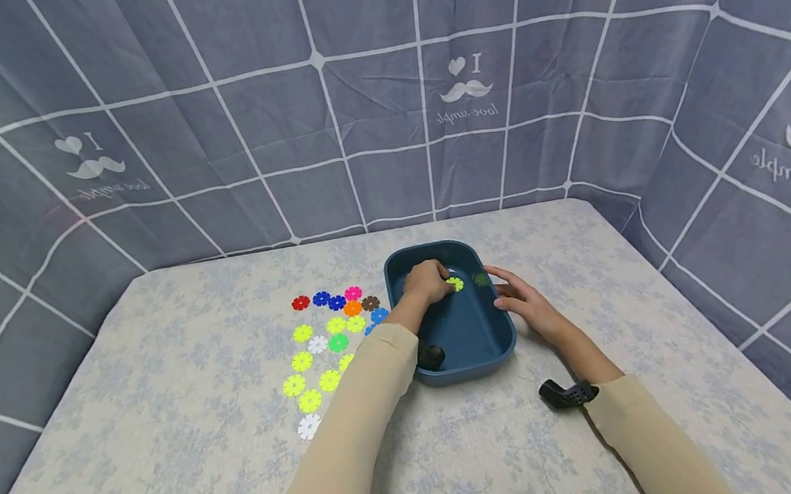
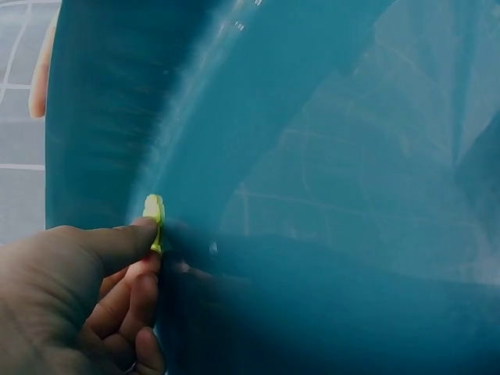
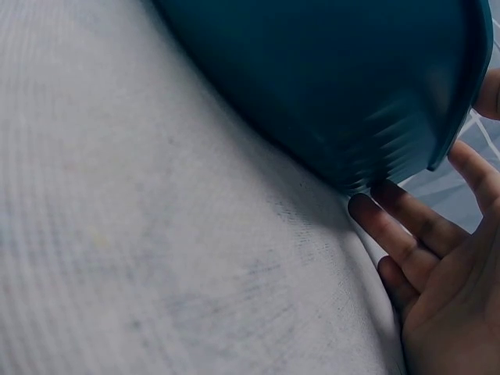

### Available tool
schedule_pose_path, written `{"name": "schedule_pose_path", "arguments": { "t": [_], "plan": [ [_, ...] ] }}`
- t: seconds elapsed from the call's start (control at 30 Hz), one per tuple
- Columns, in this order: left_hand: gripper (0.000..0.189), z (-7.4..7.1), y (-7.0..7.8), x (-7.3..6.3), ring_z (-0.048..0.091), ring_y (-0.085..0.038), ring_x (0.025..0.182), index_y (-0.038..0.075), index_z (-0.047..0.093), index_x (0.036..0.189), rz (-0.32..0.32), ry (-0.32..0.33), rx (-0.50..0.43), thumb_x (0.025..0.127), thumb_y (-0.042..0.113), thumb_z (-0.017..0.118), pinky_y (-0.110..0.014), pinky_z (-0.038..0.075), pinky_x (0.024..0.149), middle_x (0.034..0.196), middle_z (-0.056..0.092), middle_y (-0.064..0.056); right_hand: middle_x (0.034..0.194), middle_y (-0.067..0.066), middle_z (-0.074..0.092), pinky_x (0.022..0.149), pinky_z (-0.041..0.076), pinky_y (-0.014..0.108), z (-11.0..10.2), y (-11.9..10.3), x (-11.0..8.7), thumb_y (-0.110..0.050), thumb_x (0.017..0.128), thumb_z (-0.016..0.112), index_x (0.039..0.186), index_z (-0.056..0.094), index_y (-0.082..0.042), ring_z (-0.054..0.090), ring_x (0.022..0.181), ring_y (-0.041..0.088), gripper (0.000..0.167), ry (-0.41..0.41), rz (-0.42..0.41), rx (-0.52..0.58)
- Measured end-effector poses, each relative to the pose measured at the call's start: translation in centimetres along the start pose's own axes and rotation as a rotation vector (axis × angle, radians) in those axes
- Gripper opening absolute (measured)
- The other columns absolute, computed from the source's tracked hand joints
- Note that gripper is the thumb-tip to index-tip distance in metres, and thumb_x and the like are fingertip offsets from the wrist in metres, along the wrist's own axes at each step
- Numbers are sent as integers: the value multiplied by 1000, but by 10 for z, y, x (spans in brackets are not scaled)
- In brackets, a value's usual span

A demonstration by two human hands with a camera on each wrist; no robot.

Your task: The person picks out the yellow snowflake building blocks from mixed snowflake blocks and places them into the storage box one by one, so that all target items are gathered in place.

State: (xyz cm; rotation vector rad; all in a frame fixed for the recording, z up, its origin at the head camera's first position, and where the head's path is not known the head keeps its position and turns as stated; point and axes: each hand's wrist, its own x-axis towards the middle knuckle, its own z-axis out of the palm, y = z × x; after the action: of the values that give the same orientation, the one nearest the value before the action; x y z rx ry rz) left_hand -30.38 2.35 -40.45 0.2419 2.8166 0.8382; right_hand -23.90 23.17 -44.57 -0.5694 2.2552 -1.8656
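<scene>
My left hand reaches down inside a deep blue plastic bin and pinches a yellow-green notched disc between thumb and fingertips. In the left wrist view the disc is edge-on, close to the bin's inner wall. My right hand is at the bin's right side, fingers fairly straight. Its fingertips touch the outer wall low down near the table, with another finger at the rim. To the bin's left lie several flat notched discs, among them a red one, a green one and a white one.
The bin stands on a table with a pale, blue-patterned cloth. A grey-blue curtain with white lines hangs behind and along the sides. My left sleeve covers part of the disc group.
</scene>
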Motion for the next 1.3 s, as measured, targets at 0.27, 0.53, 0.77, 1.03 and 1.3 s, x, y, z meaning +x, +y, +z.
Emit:
{"name": "schedule_pose_path", "arguments": {
  "t": [0.27,0.53,0.77,1.03,1.3],
  "plan": [
    [22,0,-1,0,61,-21,93,11,67,110,24,17,-21,91,21,71,-34,48,81,111,64,-3,148,28,34,104,28,63,-1,-2,0,-12,100,48,154,25,-10,35,134,46,59,-2,0,-4],
    [15,-3,1,0,61,-21,87,11,67,103,48,73,-146,92,21,69,-34,49,75,104,65,-4,148,29,34,103,29,63,-2,-1,0,-15,100,50,155,23,-10,36,133,46,61,-10,-1,2],
    [15,-16,7,-5,63,-21,85,8,66,101,95,77,-267,94,21,67,-35,49,74,99,66,-6,149,28,33,104,28,63,-3,0,0,-15,100,49,155,23,-9,34,135,45,60,3,5,-9],
    [14,-36,8,-11,61,-21,80,5,66,98,175,74,-320,95,19,66,-34,48,73,88,65,-6,147,29,37,103,30,62,-4,-4,0,-15,100,49,154,24,-10,37,133,45,60,10,9,-16],
    [14,-60,-9,-29,55,-19,77,4,66,95,205,88,-434,93,18,69,-31,45,71,81,58,-4,146,30,36,104,30,61,-1,-5,0,-12,100,49,154,24,-8,37,133,45,60,2,7,-11]
  ]
}}
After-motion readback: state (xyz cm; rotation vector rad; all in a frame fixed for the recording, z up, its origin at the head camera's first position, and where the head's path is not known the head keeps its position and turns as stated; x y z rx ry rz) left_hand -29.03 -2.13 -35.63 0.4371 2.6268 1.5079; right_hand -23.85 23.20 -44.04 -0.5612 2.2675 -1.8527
